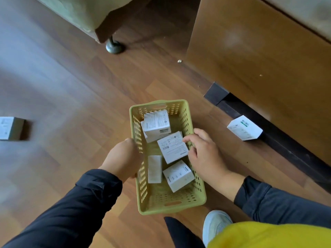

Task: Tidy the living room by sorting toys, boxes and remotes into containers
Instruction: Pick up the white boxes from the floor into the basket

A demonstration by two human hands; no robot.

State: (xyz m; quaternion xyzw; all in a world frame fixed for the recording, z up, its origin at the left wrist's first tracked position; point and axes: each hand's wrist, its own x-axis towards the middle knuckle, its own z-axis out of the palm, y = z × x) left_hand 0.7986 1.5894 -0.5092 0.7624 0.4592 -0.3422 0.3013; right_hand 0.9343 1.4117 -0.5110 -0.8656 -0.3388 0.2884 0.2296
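A yellow-green perforated basket (195, 201) sits on the wooden floor, with several white boxes inside. My left hand (123, 158) grips the basket's left wall, fingers hidden behind the rim. My right hand (204, 154) reaches over the right wall and pinches the edge of a white box (172, 149) lying on top of the others. Another white box (156, 123) stands at the far end of the basket. Two more lie near the front: a narrow one (155, 169) and a tilted one (178, 176).
A white box (244, 127) lies on the floor to the right, against the dark base of a wooden cabinet (259, 56). Another box (10, 127) sits at the far left. A sofa leg (113, 45) stands behind. My shoe (215, 222) is below the basket.
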